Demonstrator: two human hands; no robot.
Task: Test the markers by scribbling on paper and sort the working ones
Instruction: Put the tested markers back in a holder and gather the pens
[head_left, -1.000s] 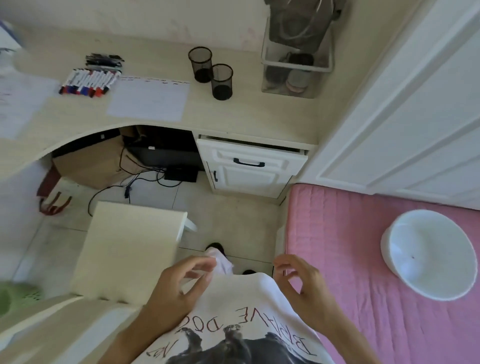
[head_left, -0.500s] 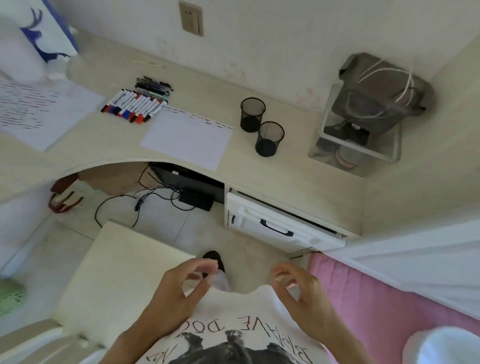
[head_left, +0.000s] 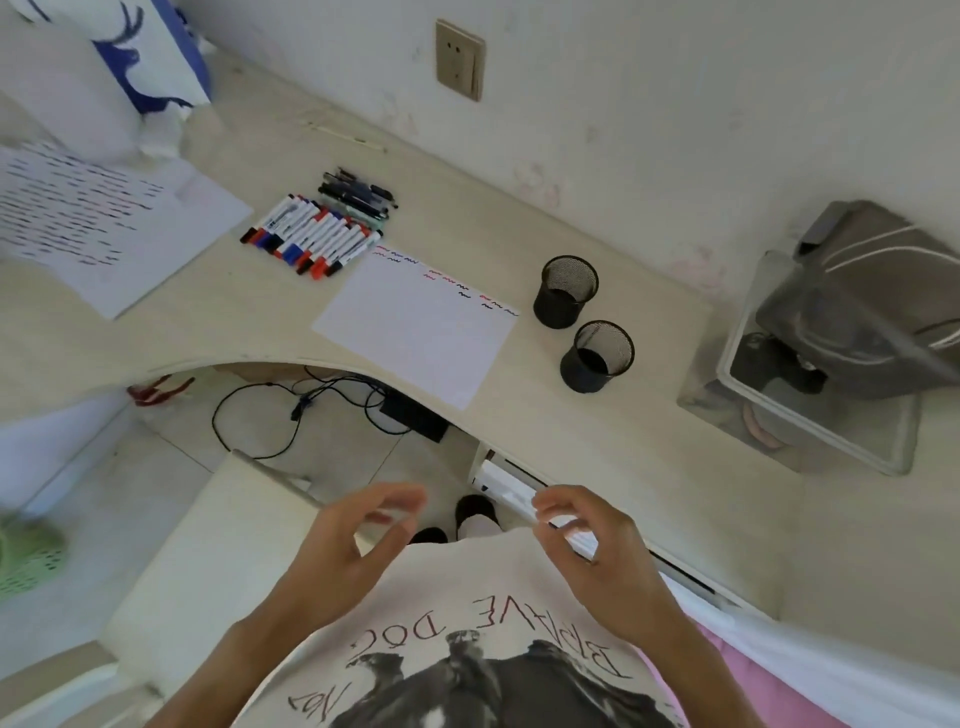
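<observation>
Hovering empty with loosely curled fingers, left hand and right hand hung below the paper; markers lay just left of it.

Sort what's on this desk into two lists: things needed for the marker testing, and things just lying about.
For the job: markers; test sheet with a few scribbles along its top edge; two mesh cups.

Lying about: dark pens; scribbled-over sheet; clear bin; grey bag; deer-print bag.
</observation>
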